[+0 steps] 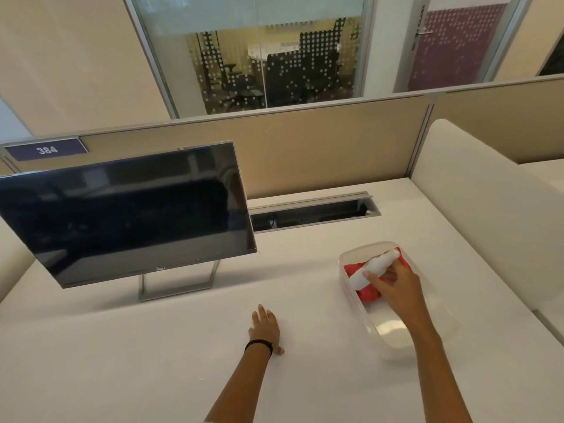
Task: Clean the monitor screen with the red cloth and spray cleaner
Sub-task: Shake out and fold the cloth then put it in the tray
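Looking down through the head camera, the only view we have, we find our right hand (396,283) inside a clear plastic tub (393,334) on the right side of the white desk (183,346). Its fingers and thumb are curled round the white spray bottle (374,268), which lies tilted across the red cloth (369,293). The cloth sits bunched at the far end of the tub, under the bottle and touching it. We cannot tell whether the bottle has lifted clear of the cloth.

Our left hand (265,329) rests flat on the desk with the fingers straight and holding nothing; a dark band (258,345) circles the wrist. The monitor (128,215) stands on its metal stand (177,285) to the left, well apart from both hands, its screen dark and reflective, with no wet patches that we can make out.

We judge the task to be at its very start: the bottle is only being gripped in the tub. Taking out the cloth, spraying and wiping the screen are all left to do.
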{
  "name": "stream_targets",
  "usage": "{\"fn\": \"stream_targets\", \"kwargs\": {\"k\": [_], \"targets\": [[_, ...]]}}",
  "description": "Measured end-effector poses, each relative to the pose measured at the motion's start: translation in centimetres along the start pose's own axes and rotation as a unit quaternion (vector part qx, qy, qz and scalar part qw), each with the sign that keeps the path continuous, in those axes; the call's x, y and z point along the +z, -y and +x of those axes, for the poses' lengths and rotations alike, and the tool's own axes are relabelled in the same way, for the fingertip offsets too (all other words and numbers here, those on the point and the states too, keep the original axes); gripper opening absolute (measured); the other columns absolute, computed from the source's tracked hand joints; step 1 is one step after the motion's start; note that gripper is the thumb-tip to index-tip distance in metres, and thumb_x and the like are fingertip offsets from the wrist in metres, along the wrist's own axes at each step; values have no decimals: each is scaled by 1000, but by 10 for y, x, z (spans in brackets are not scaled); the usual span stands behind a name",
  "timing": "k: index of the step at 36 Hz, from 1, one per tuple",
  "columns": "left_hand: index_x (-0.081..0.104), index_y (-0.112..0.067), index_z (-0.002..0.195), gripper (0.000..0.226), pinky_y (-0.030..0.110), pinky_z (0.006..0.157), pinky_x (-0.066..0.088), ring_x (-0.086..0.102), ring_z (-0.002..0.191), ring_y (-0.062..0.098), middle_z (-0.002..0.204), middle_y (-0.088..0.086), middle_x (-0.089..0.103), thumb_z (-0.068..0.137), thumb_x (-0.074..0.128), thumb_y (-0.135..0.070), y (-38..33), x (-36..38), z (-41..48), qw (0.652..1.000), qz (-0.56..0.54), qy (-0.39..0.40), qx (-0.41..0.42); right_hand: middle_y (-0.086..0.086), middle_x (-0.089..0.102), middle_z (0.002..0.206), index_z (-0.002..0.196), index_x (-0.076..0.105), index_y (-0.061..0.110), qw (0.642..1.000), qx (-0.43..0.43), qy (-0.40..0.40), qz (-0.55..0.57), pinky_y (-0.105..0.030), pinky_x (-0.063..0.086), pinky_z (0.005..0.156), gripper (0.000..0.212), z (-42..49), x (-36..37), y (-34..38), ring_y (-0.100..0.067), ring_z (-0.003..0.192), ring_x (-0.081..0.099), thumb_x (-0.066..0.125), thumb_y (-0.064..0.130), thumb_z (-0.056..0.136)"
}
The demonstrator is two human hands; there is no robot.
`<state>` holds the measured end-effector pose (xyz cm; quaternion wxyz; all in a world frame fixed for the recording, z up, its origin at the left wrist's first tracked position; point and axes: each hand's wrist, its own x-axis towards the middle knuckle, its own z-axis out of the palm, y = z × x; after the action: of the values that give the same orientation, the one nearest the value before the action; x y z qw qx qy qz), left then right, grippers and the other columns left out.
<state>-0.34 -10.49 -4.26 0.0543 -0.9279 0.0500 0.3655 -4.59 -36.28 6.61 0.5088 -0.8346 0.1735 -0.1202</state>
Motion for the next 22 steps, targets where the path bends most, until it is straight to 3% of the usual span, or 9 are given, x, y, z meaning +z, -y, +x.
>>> {"fn": "stream_targets", "kwargs": {"k": [2, 6, 11, 15, 22], "targets": [[-14, 3, 144, 102, 44, 116, 18, -11, 141, 40, 150, 24, -24, 87, 59, -40, 0, 1, 1, 1000, 0, -1, 0, -10, 64, 115, 125, 53, 6, 1000, 6, -21, -6, -37, 49, 92, 56, -1, -12, -7, -29, 103, 61, 74, 25, 76], [-13, 3, 144, 101, 44, 115, 19, -11, 142, 40, 151, 24, -23, 88, 59, -39, 0, 1, 1, 1000, -7, -7, 2, -7, 65, 104, 117, 56, 7, 999, 4, -38, -27, -30, 48, 83, 49, -8, -31, -25, -24, 97, 61, 76, 20, 74], [-14, 3, 144, 100, 44, 116, 19, -11, 142, 40, 150, 24, -24, 88, 59, -38, 0, 1, 1, 1000, -14, -4, 2, -8, 65, 103, 115, 56, 7, 997, 32, -29, -59, -33, 47, 86, 47, -14, -39, -51, -25, 97, 61, 77, 20, 74], [-14, 3, 144, 100, 44, 116, 19, -12, 142, 39, 150, 23, -25, 88, 59, -37, 1, 1, 0, 1000, -18, -4, 6, -1, 63, 91, 111, 58, 10, 994, 43, -20, -100, -34, 48, 80, 43, -18, -37, -68, -24, 91, 62, 77, 21, 73], [-14, 2, 144, 99, 43, 116, 21, -12, 142, 38, 150, 22, -26, 88, 59, -36, 1, 0, -3, 1000, -22, -2, 10, 0, 61, 87, 111, 59, 8, 990, 61, -11, -127, -30, 44, 76, 42, -24, -29, -77, -19, 84, 59, 77, 15, 73]]}}
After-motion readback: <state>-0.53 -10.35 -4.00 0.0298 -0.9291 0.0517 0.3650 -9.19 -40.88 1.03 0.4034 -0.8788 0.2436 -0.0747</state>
